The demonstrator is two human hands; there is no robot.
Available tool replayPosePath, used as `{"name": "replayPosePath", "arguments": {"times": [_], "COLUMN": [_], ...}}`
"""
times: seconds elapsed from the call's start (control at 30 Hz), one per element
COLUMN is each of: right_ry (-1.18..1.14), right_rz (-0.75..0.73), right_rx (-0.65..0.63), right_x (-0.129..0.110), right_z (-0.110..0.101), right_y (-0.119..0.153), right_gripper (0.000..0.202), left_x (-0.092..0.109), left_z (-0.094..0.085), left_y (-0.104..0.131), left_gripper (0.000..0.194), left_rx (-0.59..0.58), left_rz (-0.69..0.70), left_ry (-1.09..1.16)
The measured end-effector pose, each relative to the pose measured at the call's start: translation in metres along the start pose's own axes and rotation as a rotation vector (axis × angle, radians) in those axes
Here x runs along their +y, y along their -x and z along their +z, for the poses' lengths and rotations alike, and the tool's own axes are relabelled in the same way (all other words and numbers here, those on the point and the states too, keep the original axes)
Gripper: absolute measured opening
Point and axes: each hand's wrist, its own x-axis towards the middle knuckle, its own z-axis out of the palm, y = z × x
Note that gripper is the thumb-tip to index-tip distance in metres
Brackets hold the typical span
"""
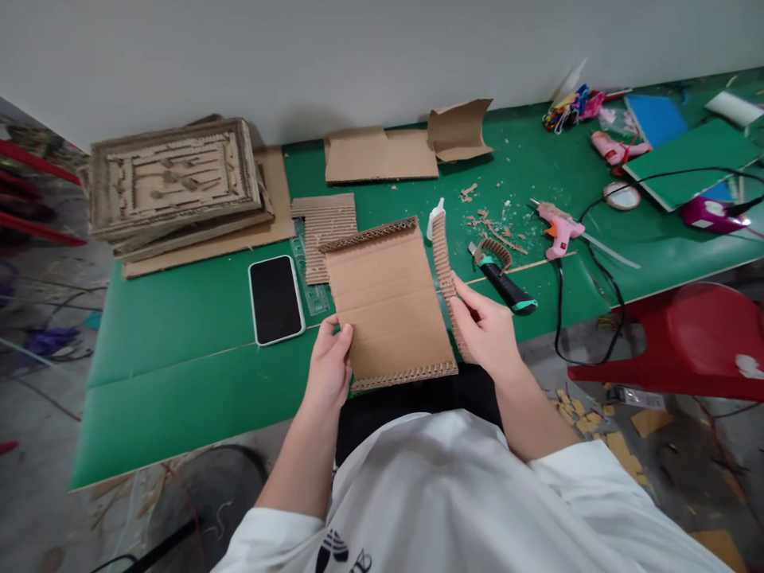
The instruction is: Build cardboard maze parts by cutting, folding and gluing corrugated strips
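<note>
My left hand [332, 358] is closed on the left edge of a flat cardboard panel [391, 310], thumb on top. Corrugated strips stand along the panel's far and near edges. Between the thumb and fingers of my right hand [485, 322] is a ribbed cardboard strip [442, 251], held upright beside the panel's right edge. Behind the strip stands a small white glue bottle [435, 216]. To the right lies a utility knife [504, 282] with a black and teal handle, and a curled cardboard strip [499, 252] rests by its tip.
A phone [276, 300] lies left of the panel, near a clear ruler [316, 297] under ribbed cardboard [328, 215]. Stacked cardboard frames [179, 179] sit at the back left. A pink glue gun [559, 228] with a black cord lies right, above a red stool [710, 342].
</note>
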Motion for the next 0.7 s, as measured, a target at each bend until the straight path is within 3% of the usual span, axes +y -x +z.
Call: {"name": "replayPosePath", "arguments": {"times": [0.7], "right_ry": [0.081], "right_rz": [-0.050], "right_rx": [-0.030], "right_x": [0.0002], "right_z": [0.0056], "right_y": [0.0015], "right_gripper": [0.041], "left_x": [-0.0012], "left_z": [-0.0007], "left_y": [0.0008], "left_gripper": [0.050], "left_rx": [0.001], "left_rz": [0.025], "left_ry": [-0.013]}}
